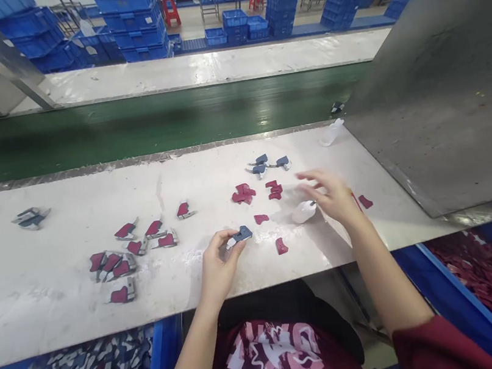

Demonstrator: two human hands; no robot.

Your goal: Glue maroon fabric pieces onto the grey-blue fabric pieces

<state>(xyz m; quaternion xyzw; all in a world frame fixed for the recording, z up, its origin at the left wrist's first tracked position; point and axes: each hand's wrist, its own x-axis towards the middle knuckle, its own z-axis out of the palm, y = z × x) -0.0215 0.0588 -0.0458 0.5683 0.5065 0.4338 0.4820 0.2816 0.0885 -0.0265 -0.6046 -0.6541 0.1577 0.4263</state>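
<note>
While the left hand (217,263) pinched a blue-grey part (244,233) at its two o'clock, the right hand (329,195), fingers parted, hovered near a white bottle (302,213) at eight; maroon pieces (242,194) lay at the part's twelve to four.

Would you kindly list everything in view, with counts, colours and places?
table: one, white, front
belt: one, green, behind table
bottles: two, whitish, table's right
red parts: about nine, red and grey, table's left
loose pieces: several, dark red, table's right
blue parts: several, blue and grey, table, one held
bins: two, blue, below table
crates: many, blue, background
stools: several, red, background
panels: two, grey, both sides
shirt: one, dark red, bottom
left hand: one, holding blue part
right hand: one, by bottle
</note>
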